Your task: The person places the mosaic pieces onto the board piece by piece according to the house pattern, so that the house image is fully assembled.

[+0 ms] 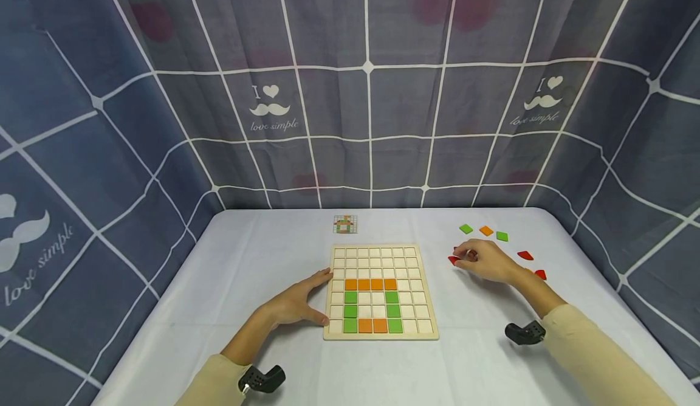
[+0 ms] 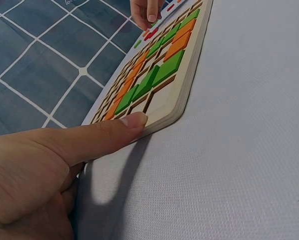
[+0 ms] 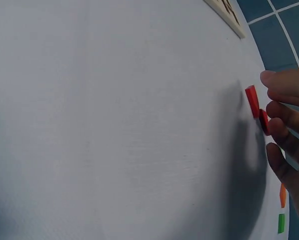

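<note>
On the table (image 1: pixel 470 351), touches the board (image 1: pixel 377 298), at left, with a spread left hand (image 1: pixel 295 304). To its right, has the right hand (image 1: pixel 485 261) at two red tiles (image 3: pixel 253 101); cannot tell whether pinching either. Sees these mostly hidden from the head, plainer from the right wrist, with the board cropped.

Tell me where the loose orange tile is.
In the head view, the loose orange tile lies between two green tiles, beyond and right of the wooden board.
</note>
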The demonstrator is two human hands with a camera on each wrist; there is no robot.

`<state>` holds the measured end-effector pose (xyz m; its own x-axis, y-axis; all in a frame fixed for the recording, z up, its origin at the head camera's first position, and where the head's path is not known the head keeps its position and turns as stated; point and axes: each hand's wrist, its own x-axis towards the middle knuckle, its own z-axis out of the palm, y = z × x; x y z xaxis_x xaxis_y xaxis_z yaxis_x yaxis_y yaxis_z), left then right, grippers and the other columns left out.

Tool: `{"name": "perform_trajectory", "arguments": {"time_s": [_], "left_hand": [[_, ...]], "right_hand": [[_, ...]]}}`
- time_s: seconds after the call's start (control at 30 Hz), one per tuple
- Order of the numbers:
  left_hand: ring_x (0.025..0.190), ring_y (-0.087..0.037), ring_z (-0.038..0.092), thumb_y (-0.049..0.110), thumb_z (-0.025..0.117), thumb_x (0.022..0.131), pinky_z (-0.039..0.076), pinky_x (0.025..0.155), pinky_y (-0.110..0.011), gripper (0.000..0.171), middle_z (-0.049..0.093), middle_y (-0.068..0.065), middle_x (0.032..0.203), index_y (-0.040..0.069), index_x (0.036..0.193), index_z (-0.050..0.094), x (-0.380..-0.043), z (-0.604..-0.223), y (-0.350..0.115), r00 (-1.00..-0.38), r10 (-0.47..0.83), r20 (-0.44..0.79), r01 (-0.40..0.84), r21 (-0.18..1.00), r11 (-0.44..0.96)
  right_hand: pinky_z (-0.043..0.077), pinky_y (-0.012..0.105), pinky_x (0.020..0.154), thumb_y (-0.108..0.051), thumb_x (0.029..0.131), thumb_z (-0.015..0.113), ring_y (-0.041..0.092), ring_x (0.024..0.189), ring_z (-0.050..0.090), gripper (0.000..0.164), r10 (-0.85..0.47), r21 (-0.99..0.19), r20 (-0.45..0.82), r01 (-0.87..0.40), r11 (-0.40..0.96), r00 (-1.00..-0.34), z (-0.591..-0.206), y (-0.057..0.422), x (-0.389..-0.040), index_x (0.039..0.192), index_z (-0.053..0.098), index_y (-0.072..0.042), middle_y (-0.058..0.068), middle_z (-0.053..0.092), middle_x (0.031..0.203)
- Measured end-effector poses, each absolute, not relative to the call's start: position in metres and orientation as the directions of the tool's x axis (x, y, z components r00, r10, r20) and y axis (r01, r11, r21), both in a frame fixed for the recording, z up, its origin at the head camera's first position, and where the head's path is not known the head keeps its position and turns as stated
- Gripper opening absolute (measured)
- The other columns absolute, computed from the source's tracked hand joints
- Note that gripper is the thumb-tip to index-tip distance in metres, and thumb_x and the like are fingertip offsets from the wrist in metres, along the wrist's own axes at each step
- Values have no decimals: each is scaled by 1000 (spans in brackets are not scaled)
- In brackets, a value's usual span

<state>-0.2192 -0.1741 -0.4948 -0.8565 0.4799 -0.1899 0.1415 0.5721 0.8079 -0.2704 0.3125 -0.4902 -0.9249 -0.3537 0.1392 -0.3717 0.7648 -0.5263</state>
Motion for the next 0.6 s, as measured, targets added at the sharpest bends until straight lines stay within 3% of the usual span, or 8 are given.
{"name": "perform_trajectory", "arguments": {"time_s": [0.27,0.6], "left_hand": [[155,-34,16,17,97,68,12,122,-62,107,26,-3,169,13,159,42,-219,-496,-174,-859,474,-192,142,801,581],[155,-35,16,19,97,68,13,122,-62,107,26,-4,169,12,159,42,-219,-495,-175,-854,484,-190,153,798,583]], "right_hand": [[44,30,67,-17,89,83,16,77,51,26,-306,-515,117,-321,794,-945,-504,312,-275,110,76,-3,-3,59,84],[46,32,69,-9,89,79,16,77,52,17,-330,-491,110,-340,802,-938,-503,303,-278,105,76,-3,-3,59,83]]}}
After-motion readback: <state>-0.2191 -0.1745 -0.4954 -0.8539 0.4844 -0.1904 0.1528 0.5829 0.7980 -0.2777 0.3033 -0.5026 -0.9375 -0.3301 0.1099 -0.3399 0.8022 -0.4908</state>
